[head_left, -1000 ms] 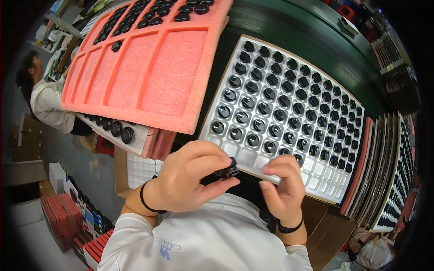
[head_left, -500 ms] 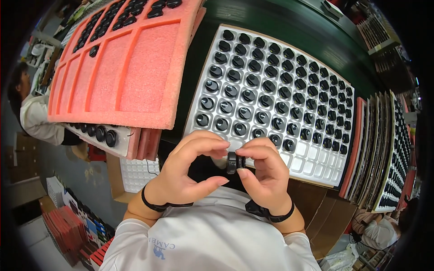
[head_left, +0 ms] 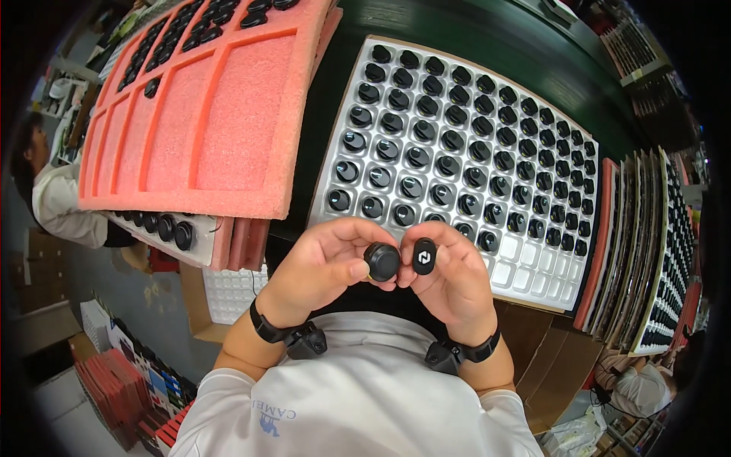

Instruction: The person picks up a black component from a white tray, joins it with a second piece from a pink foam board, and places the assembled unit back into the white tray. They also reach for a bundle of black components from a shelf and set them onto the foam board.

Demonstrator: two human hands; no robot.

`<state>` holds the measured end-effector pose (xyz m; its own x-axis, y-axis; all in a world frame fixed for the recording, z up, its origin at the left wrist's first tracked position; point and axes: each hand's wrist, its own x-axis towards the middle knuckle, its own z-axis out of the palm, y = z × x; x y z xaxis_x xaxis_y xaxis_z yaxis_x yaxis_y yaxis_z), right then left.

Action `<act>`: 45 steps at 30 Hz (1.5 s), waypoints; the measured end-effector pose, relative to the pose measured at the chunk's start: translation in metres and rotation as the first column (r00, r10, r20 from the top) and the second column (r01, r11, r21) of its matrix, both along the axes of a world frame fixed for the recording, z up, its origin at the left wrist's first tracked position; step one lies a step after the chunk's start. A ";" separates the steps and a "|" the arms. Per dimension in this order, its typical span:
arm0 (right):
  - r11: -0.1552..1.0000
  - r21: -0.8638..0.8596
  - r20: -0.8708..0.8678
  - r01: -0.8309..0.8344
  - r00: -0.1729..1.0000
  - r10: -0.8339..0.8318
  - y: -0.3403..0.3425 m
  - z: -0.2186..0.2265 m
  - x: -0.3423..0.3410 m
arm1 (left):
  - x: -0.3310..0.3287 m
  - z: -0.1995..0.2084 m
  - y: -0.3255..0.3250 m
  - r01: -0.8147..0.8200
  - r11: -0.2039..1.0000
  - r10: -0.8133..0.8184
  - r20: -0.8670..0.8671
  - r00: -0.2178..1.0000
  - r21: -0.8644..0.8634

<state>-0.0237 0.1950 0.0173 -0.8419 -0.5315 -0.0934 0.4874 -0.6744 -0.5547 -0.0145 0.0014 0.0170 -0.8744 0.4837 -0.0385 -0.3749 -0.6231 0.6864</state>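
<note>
Between the thumb and fingers of my left hand point(head_left: 324, 255) is a round black disc-like part point(head_left: 383, 262) with a raised rim, its flat face turned up. My right hand point(head_left: 455, 278) pinches a smaller black oval piece point(head_left: 424, 257) that bears a white mark. The two parts are side by side, a small gap between them, in front of my chest. Just beyond my hands lies a white moulded tray point(head_left: 525, 279), with rows of glossy black parts point(head_left: 416, 157) in its pockets. I cannot make out the undersides of the held parts.
A pink foam tray point(head_left: 251, 114) with black round parts in its far slots rises on the left, above more foam trays. Upright stacked trays point(head_left: 624, 244) stand at the right. Beyond the white tray is a dark green surface point(head_left: 487, 30). Another person point(head_left: 65, 190) is at far left.
My left hand has closed from an open pose onto the round black part. A black piece earlier seen edge-on in my right hand has given way to two separate parts, one per hand.
</note>
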 end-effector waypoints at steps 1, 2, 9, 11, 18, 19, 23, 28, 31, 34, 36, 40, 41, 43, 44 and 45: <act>1.000 0.000 0.001 0.002 1.000 -0.002 0.000 -0.001 -0.001 | -0.001 -0.002 0.001 0.017 0.999 -0.019 0.033 0.999 0.042; 1.000 0.002 -0.008 -0.001 1.000 0.001 0.001 -0.003 -0.001 | -0.001 -0.003 0.001 0.019 0.999 -0.021 0.034 0.999 0.042; 0.997 0.050 -0.088 0.065 0.994 -0.061 0.000 -0.004 0.001 | -0.001 -0.004 0.005 -0.057 0.996 0.054 -0.056 0.997 -0.063; 0.961 0.213 -0.232 0.176 0.965 -0.126 0.002 -0.001 0.002 | 0.001 -0.002 0.007 -0.091 0.991 0.084 -0.078 0.993 -0.093; 0.785 0.456 -0.617 0.419 0.785 -0.060 0.001 0.002 0.003 | 0.003 0.001 0.011 -0.261 0.930 0.165 -0.343 0.925 -0.258; 0.780 0.456 -0.614 0.428 0.786 -0.072 0.000 0.003 0.003 | 0.004 0.002 0.013 -0.298 0.909 0.177 -0.378 0.909 -0.291; 0.705 0.482 -0.740 0.521 0.673 0.009 -0.008 0.001 0.001 | 0.004 0.004 0.015 -0.365 0.866 0.172 -0.479 0.861 -0.343; 0.957 0.198 -0.453 0.214 0.885 -0.104 -0.003 -0.005 -0.003 | 0.002 0.001 0.009 -0.307 0.908 0.143 -0.477 0.867 -0.285; 0.814 0.418 -0.641 0.403 0.766 -0.049 -0.011 0.001 0.001 | 0.002 0.002 0.010 -0.297 0.914 0.142 -0.468 0.872 -0.278; 0.802 0.428 -0.635 0.417 0.770 -0.062 -0.009 -0.002 0.003 | 0.002 0.004 0.012 -0.319 0.896 0.123 -0.517 0.847 -0.310; 0.937 0.232 -0.428 0.262 0.892 -0.144 -0.007 -0.006 0.003 | 0.003 0.005 0.012 -0.326 0.891 0.129 -0.514 0.848 -0.316; 0.783 0.418 -0.698 0.460 0.715 -0.047 -0.014 -0.006 0.005 | 0.004 0.004 0.013 -0.317 0.900 0.130 -0.510 0.850 -0.299; 0.783 0.419 -0.697 0.460 0.715 -0.047 -0.013 -0.007 0.005 | 0.004 0.004 0.013 -0.311 0.905 0.129 -0.509 0.851 -0.289; 0.912 0.256 -0.560 0.320 0.818 -0.130 -0.008 -0.008 0.002 | 0.003 0.004 0.012 -0.316 0.900 0.125 -0.517 0.847 -0.300; 0.954 0.157 -0.479 0.256 0.864 -0.153 -0.007 -0.008 0.001 | 0.003 0.004 0.012 -0.322 0.894 0.121 -0.526 0.842 -0.310; 0.954 0.157 -0.479 0.255 0.865 -0.152 -0.008 -0.007 0.002 | 0.003 0.004 0.012 -0.329 0.888 0.117 -0.535 0.837 -0.320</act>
<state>-0.0214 0.1871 0.0104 -0.9040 -0.3549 0.2385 0.0096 -0.5744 -0.8185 -0.0117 0.0137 0.0212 -0.9078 0.3100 0.2825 0.1914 -0.2931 0.9367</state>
